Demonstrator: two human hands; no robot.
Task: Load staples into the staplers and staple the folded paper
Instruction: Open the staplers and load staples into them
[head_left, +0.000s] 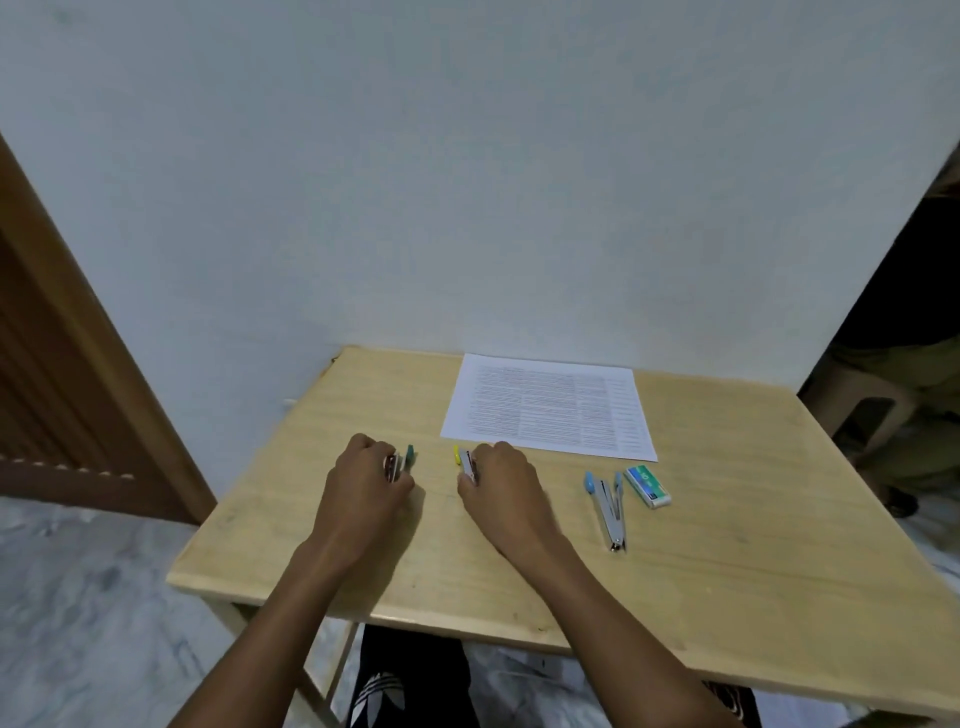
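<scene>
Your left grip (363, 483) is closed round the green stapler (408, 457) on the table (727, 571), with the stapler's tip poking out past the fingers. Your right grip (506, 488) holds the yellow stapler (464, 460) likewise. The blue stapler (608, 501) lies splayed open well to the right, beside the staple box (647, 486). The printed paper (550, 408) lies flat just beyond.

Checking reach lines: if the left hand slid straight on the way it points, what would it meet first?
The left hand would likely meet the white printed paper sheet first, at its near-left corner; depth is unclear.
</scene>
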